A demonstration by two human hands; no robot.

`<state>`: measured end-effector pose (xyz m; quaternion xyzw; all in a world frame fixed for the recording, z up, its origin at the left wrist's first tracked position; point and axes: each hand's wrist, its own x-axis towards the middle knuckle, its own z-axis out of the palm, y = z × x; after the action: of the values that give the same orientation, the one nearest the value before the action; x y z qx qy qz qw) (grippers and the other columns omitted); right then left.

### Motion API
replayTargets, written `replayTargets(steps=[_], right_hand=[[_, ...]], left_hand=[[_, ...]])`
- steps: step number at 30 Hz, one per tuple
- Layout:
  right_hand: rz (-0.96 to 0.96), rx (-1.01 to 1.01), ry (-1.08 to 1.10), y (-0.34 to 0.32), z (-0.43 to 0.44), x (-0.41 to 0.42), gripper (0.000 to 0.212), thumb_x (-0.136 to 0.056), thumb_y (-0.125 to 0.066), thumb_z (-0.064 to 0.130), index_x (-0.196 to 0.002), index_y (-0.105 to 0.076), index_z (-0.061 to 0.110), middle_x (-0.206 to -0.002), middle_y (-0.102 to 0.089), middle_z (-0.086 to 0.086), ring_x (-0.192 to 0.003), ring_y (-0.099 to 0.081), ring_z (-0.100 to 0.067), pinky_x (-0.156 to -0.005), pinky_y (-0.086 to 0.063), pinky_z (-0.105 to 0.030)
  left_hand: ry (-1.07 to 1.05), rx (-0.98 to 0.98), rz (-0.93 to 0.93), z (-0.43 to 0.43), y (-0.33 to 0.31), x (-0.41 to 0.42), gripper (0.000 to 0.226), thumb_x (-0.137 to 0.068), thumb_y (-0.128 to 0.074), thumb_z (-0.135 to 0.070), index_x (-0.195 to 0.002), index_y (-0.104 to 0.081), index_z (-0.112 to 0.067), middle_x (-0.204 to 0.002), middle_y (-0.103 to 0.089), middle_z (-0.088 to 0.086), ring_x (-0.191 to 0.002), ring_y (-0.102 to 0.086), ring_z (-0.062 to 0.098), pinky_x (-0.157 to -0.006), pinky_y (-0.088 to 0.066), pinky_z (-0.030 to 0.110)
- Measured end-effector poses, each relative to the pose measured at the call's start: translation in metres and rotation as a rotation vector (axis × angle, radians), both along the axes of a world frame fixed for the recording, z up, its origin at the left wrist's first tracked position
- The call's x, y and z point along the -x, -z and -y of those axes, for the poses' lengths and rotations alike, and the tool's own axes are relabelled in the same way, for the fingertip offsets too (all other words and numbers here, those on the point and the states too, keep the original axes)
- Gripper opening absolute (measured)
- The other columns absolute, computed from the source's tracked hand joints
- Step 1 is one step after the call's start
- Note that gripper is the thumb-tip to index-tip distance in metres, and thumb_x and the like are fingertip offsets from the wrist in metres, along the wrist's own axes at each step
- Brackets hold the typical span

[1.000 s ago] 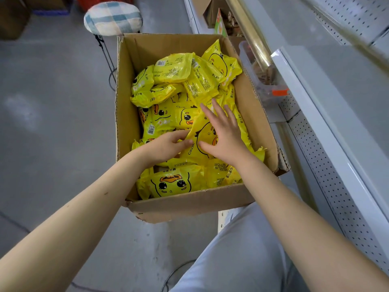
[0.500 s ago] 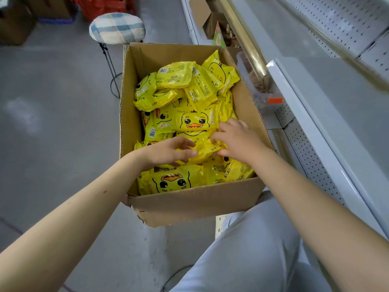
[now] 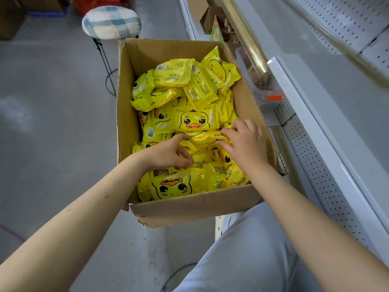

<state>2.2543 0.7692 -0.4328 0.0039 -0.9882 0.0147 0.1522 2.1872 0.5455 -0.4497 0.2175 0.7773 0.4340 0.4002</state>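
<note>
An open cardboard box (image 3: 189,211) stands on the floor, filled with several yellow packets printed with a cartoon duck face. Both my hands are inside it near the front. My left hand (image 3: 168,153) curls its fingers round one yellow packet (image 3: 205,137) from the left. My right hand (image 3: 245,143) pinches the same packet's right end with curled fingers and thumb. Another duck packet (image 3: 174,186) lies face up at the box's near wall, and one duck packet (image 3: 194,121) lies face up just beyond my hands.
A white perforated metal shelf (image 3: 328,157) runs along the right with a brass rail (image 3: 246,32) above the box. A stool with a checked cushion (image 3: 110,23) stands behind the box on the grey floor. My knee in light trousers (image 3: 248,253) is below.
My right hand went from lying flat on the packets to curling round one packet's end. My left hand closed on the same packet. The view shifted slightly downward.
</note>
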Motion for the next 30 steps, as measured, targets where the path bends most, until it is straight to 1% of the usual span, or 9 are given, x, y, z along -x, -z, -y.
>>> replayTargets(steps=[4,8,11,13,15,22,25,27,30], right_hand=[[-0.048,0.047,0.122,0.002,-0.004,0.001,0.033,-0.084,-0.064,0.046,-0.103,-0.071,0.020,-0.094,-0.057,-0.005,-0.091,-0.047,-0.028,-0.078,-0.038,-0.038],[-0.063,0.071,0.165,0.003,-0.005,0.001,0.036,-0.086,-0.062,0.048,-0.106,-0.070,0.020,-0.095,-0.057,-0.003,-0.092,-0.046,-0.025,-0.078,-0.038,-0.037],[-0.076,0.088,0.206,0.002,-0.005,-0.001,0.037,-0.086,-0.061,0.048,-0.106,-0.071,0.019,-0.096,-0.057,-0.003,-0.092,-0.046,-0.025,-0.076,-0.036,-0.035],[-0.096,0.131,0.267,0.001,-0.006,-0.002,0.039,-0.086,-0.060,0.050,-0.105,-0.070,0.018,-0.095,-0.056,-0.003,-0.092,-0.046,-0.026,-0.076,-0.034,-0.034],[-0.109,0.177,0.310,-0.001,-0.008,-0.002,0.041,-0.087,-0.059,0.051,-0.107,-0.070,0.017,-0.096,-0.056,-0.004,-0.092,-0.045,-0.025,-0.076,-0.032,-0.033],[-0.052,0.127,0.241,0.000,-0.008,-0.004,0.039,-0.088,-0.059,0.049,-0.106,-0.070,0.017,-0.099,-0.055,-0.003,-0.094,-0.045,-0.024,-0.076,-0.031,-0.032],[-0.063,0.137,0.225,0.001,-0.009,-0.004,0.037,-0.087,-0.061,0.048,-0.102,-0.071,0.017,-0.099,-0.056,-0.003,-0.094,-0.046,-0.024,-0.075,-0.034,-0.033],[-0.068,0.138,0.222,0.003,-0.009,-0.004,0.036,-0.087,-0.061,0.049,-0.102,-0.072,0.017,-0.100,-0.058,-0.003,-0.094,-0.047,-0.024,-0.074,-0.034,-0.032],[-0.079,0.133,0.214,0.005,-0.010,-0.002,0.036,-0.086,-0.062,0.048,-0.102,-0.072,0.017,-0.100,-0.061,-0.002,-0.094,-0.048,-0.025,-0.074,-0.036,-0.033]], left_hand=[[0.182,0.092,-0.003,-0.004,0.003,-0.006,0.100,-0.072,-0.078,-0.042,-0.146,-0.011,-0.037,-0.120,-0.062,-0.016,-0.099,-0.061,0.002,-0.083,-0.045,0.019],[0.229,0.120,-0.209,-0.004,0.001,-0.008,0.067,-0.081,-0.071,-0.031,-0.137,-0.038,-0.044,-0.111,-0.057,-0.013,-0.088,-0.054,-0.002,-0.072,-0.042,0.014],[0.010,-0.055,-0.278,0.001,-0.005,-0.002,0.043,-0.084,-0.063,-0.014,-0.114,-0.059,-0.045,-0.107,-0.056,-0.008,-0.076,-0.055,0.002,-0.065,-0.047,0.021],[-0.231,-0.210,-0.232,0.006,-0.007,0.003,0.037,-0.085,-0.058,-0.006,-0.101,-0.064,-0.039,-0.104,-0.058,-0.003,-0.073,-0.054,0.019,-0.060,-0.045,0.032],[-0.428,-0.272,-0.175,0.008,-0.006,0.007,0.031,-0.086,-0.055,-0.005,-0.093,-0.061,-0.035,-0.098,-0.058,-0.002,-0.066,-0.051,0.017,-0.054,-0.040,0.029],[-0.531,0.234,-0.202,0.009,0.012,0.009,0.027,-0.083,-0.057,-0.013,-0.108,-0.047,-0.019,-0.079,-0.050,0.002,-0.060,-0.045,0.016,-0.051,-0.038,0.026],[-0.287,0.434,-0.430,0.007,0.015,0.004,0.044,-0.081,-0.060,-0.010,-0.121,-0.042,-0.013,-0.112,-0.050,0.009,-0.094,-0.051,0.025,-0.076,-0.045,0.032],[-0.166,0.447,-0.566,0.005,0.015,0.001,0.060,-0.079,-0.057,-0.004,-0.134,-0.037,-0.017,-0.138,-0.036,0.011,-0.126,-0.034,0.034,-0.104,-0.031,0.043],[0.014,0.294,-0.656,0.002,0.007,0.000,0.078,-0.076,-0.053,0.000,-0.144,-0.031,-0.030,-0.153,-0.024,-0.001,-0.143,-0.013,0.025,-0.116,-0.012,0.046]])
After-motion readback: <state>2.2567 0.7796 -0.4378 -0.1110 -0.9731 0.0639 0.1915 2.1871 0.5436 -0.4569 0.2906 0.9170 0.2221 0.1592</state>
